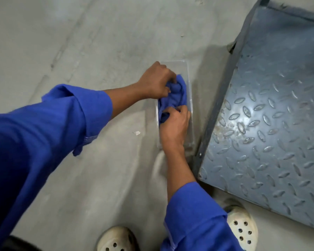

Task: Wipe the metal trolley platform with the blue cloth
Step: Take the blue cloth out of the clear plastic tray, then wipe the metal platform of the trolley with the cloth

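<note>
blue cloth in clear tray, gripped between hands

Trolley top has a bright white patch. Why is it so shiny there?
Head view: that is glare, light bouncing off the metal trolley top; head view again: a pale blurry smear sits beside the right forearm, while the cloth looks sharp.

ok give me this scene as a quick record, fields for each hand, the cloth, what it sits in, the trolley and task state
left hand: grips the far end of the blue cloth
right hand: grips the near end
blue cloth: bunched inside the clear container
clear container: on the floor, beside the trolley platform
trolley platform: diamond-plate metal, cloth not on it
task state: wiping not yet under way
</note>
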A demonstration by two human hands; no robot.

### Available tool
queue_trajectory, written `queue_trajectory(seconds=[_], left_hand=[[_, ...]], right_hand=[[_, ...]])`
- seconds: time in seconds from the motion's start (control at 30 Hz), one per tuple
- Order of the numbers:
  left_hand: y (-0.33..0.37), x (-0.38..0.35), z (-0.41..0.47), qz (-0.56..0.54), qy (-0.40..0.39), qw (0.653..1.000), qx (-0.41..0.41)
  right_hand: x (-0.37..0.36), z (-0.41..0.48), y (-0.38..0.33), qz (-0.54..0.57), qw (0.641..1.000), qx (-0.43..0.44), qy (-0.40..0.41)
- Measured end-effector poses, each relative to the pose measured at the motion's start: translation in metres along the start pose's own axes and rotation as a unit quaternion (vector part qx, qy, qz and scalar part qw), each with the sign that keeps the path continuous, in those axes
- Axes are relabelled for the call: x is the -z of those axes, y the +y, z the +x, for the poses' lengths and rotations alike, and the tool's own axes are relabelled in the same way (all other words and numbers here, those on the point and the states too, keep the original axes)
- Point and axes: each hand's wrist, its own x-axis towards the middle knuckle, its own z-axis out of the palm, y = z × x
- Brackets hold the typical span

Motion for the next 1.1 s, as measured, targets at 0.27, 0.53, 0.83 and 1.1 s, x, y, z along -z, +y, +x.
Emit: queue_trajectory(seconds=[0.27, 0.53, 0.83, 1.1], left_hand=[[0.021, 0.12, -0.018, -0.043, 0.117, 0.991, -0.05], [0.105, 0.123, -0.011, -0.137, 0.192, 0.96, -0.148], [0.2, 0.042, 0.006, -0.17, 0.134, 0.942, -0.258], [0.188, -0.016, -0.077, -0.124, 0.121, 0.982, -0.079]], right_hand=[[0.084, -0.017, -0.072, 0.083, 0.987, 0.069, 0.116], [0.18, -0.051, -0.031, 0.056, 0.977, 0.089, 0.185], [0.214, -0.09, 0.062, 0.019, 0.979, -0.013, 0.202], [0.224, -0.103, 0.069, -0.024, 0.988, -0.055, 0.142]])
